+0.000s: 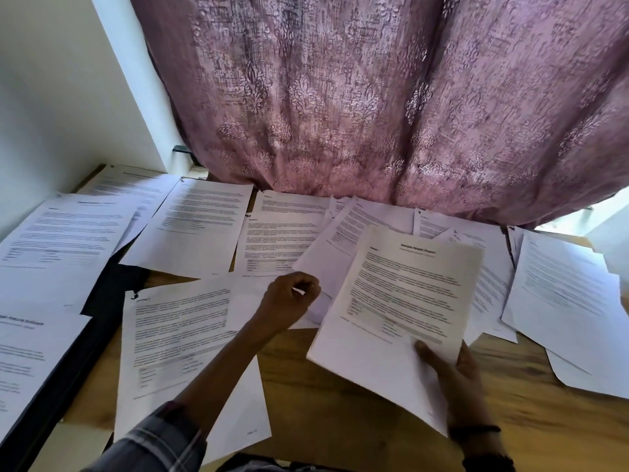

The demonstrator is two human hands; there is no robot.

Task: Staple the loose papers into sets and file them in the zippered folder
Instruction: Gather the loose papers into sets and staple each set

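Paper is light and floppy. It bends, slides over other sheets, and creases if you squeeze hard, so hold it by an edge or corner, thumb on top and fingers under.

The right hand (456, 379) does just that: it grips the pages (401, 301) by their bottom corner, lifted off the table (340, 386). They are white with lines of black print, a title on top and a small grey chart low down.

The left hand (289, 298) has curled fingers at the edge of a loose sheet (320, 270) — too blurry to tell if it pinches.

More papers (190, 229) lie all around both hands, many overlapping. Left of the left hand a dark flat thing (105, 287) peeks out from under sheets — likely the folder.
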